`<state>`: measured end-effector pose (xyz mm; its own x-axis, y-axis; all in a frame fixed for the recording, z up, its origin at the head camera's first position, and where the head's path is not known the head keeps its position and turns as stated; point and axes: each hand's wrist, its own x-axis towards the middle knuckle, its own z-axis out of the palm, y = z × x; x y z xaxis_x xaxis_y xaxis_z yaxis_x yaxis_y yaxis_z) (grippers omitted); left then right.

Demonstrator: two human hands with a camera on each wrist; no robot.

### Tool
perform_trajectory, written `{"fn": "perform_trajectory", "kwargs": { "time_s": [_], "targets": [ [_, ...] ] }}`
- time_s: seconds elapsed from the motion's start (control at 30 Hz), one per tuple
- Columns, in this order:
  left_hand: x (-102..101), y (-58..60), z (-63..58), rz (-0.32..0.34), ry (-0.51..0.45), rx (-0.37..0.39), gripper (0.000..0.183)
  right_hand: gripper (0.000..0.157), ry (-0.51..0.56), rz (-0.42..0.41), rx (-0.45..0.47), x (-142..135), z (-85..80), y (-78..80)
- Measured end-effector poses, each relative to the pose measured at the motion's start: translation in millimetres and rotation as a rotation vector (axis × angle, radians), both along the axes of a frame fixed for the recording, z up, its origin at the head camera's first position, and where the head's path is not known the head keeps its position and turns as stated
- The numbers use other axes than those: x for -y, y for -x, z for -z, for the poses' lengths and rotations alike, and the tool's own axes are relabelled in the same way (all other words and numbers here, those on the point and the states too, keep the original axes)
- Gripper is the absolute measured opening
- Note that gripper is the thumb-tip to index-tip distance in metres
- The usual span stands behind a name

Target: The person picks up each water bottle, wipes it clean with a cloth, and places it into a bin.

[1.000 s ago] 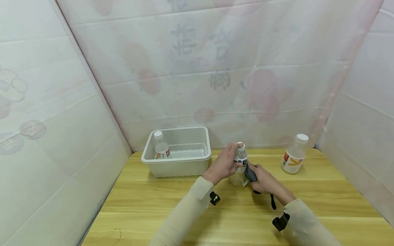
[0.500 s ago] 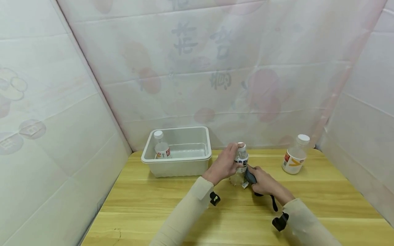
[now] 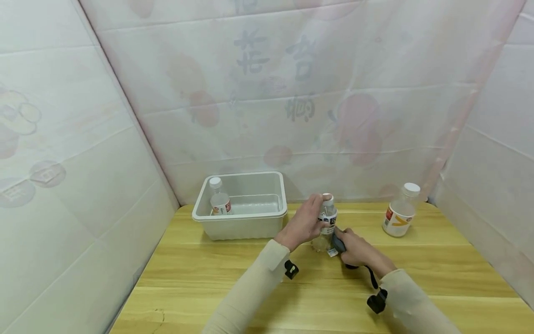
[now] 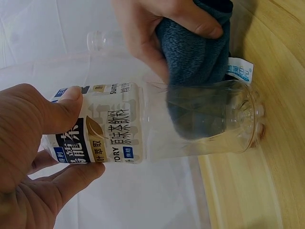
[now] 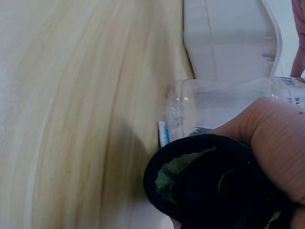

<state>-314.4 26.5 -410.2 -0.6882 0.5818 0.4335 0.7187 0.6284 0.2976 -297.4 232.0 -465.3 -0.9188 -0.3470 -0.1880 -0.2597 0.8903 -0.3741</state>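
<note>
My left hand [image 3: 301, 225] grips a clear plastic bottle [image 4: 128, 125] around its upper part, thumb and fingers on either side of the white-and-black label. The bottle stands upright with its white cap [image 3: 328, 199] on and its base at the table top. On its right side, my right hand [image 3: 359, 253] holds a dark blue-grey cloth [image 4: 195, 52] against the lower wall, low near the base. A small white tag [image 4: 239, 69] sticks out from the cloth. Seen from the right wrist, the bunched cloth [image 5: 205, 183] looks nearly black, and most fingers are hidden behind it.
A pale grey plastic bin [image 3: 242, 229] stands left of the hands, holding a capped bottle [image 3: 221, 203] at its left end. Another bottle [image 3: 398, 219] with a red, white and orange label stands at the far right. Fabric walls rise behind and beside the wooden table [image 3: 200, 283].
My right hand has slid slightly down the bottle's side with the cloth. More of the tag shows at the base. My left hand and the bottle have stayed nearly still.
</note>
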Motion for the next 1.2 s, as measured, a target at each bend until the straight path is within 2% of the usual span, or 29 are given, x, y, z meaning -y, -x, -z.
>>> {"fn": "perform_trajectory", "kwargs": {
  "time_s": [0.13, 0.33, 0.47, 0.63, 0.9, 1.2],
  "targets": [
    [1, -1.0, -0.2, -0.003, -0.002, 0.015, 0.068, 0.085, -0.043, 0.021, 0.041, 2, 2.6, -0.2],
    [3, -1.4, -1.2, -0.006, -0.015, 0.030, 0.068, 0.085, -0.037, 0.026, 0.032, 3, 3.5, -0.5],
    [3, -1.3, -2.3, -0.001, -0.007, 0.015, 0.068, 0.086, -0.004, 0.038, 0.013, 0, 1.7, 0.8],
    [2, -0.5, -1.7, 0.003, 0.000, -0.008, 0.068, 0.086, 0.076, 0.042, -0.056, -8, -2.0, -0.7],
    [1, -1.6, -4.9, -0.058, 0.057, -0.005, 0.074, 0.090, 0.127, 0.016, -0.125, -20, -28.7, 1.9],
    [7, 0.7, -12.8, -0.079, 0.026, 0.046, 0.071, 0.084, 0.166, -0.020, -0.240, -23, -65.0, 6.1]
  ]
}}
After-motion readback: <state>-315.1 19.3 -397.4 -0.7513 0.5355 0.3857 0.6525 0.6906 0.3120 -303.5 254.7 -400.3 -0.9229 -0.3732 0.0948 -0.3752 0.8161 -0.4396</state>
